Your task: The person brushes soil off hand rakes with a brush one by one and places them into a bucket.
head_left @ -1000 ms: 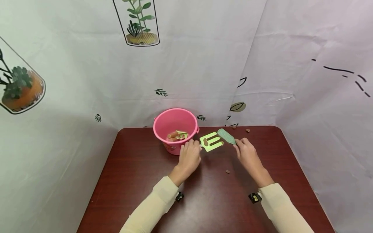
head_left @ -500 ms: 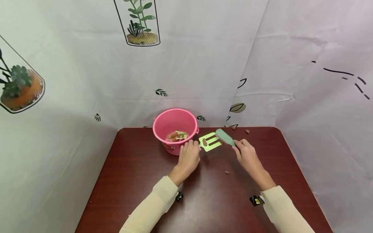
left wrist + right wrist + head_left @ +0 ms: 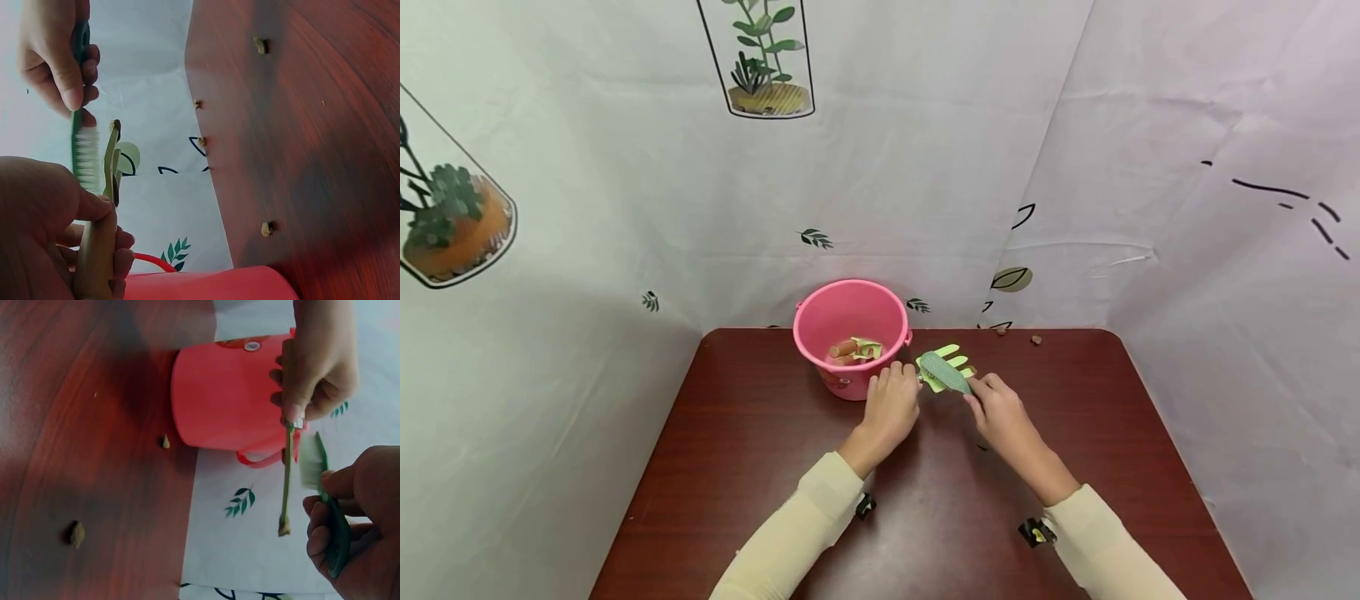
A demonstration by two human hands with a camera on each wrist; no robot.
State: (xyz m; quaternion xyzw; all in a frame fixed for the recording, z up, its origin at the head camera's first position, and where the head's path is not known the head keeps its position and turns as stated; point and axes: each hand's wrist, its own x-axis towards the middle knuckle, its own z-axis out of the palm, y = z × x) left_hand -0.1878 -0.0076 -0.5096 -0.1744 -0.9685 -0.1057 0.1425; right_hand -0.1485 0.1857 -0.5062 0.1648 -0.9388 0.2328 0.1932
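Note:
My left hand (image 3: 891, 408) grips the wooden handle (image 3: 97, 256) of a small garden fork with light green tines (image 3: 950, 349), raised above the table just right of the bucket. A few brown clods cling to the fork; one sits at a tine's tip (image 3: 284, 526). In my right hand (image 3: 1007, 425) is a green brush (image 3: 945, 372) with pale bristles (image 3: 87, 159), held over the fork with the bristles facing the tines. Seen from the head, the brush covers much of the fork head. Both wrist views show a narrow gap between bristles and tines.
A pink bucket (image 3: 850, 310) stands at the back of the dark red table (image 3: 745, 425), with wooden-handled green tools (image 3: 845, 348) inside. Small brown clods (image 3: 1036, 340) lie near the back edge, and another (image 3: 77, 534) lies nearer. Patterned white cloth (image 3: 910, 167) hangs behind.
My right hand has brought the brush left and down along the fork, from the tine tips toward its base. The left hand and fork stay nearly still.

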